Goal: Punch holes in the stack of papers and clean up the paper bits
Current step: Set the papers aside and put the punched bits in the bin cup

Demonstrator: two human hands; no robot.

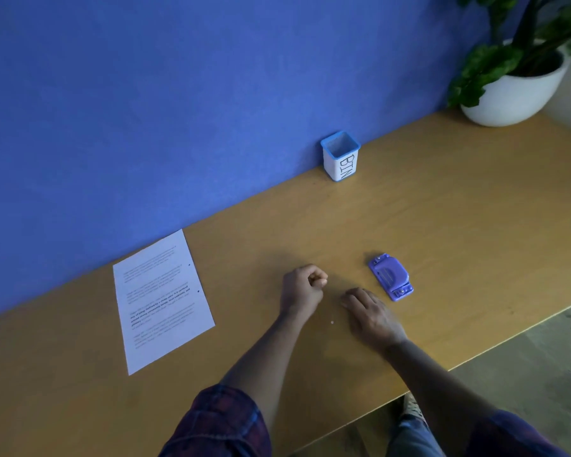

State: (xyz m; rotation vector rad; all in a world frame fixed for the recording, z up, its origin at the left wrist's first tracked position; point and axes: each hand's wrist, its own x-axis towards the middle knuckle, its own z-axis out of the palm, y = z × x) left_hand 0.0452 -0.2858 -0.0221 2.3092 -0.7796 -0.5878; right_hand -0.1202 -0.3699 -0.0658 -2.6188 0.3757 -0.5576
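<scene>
A wooden desk point(442, 225) is seen from above, set against a blue wall point(145, 94).

The stack of papers point(160, 300) lies flat on the left part of the desk, its far corner close to the wall. Printed text is carried on the top sheet, and two punched holes point(198, 291) are seen near its right edge.

The purple hole punch point(391, 277) is laid on the desk, right of centre, well apart from the papers.

The left hand point(302, 288) is held just above or on the desk, between the papers and the punch. Its fingers are clenched into a loose fist, thumb against the curled forefinger; whether anything is pinched inside cannot be told.

The right hand point(370, 311) is placed palm down on the desk, just beside the near end of the punch but not touching it. Its fingers are bent at the tips against the wood; whether a paper bit is held under them cannot be told.

One small white paper bit point(332, 322) is seen on the desk between the two wrists.

A white cup with a blue rim, lettered "BIN" point(341, 156), stands upright by the wall, beyond the hands.

A white planter point(515, 94) with a leafy plant is stood at the far right corner. Plaid sleeves point(225, 423) are rolled above the forearms.
</scene>
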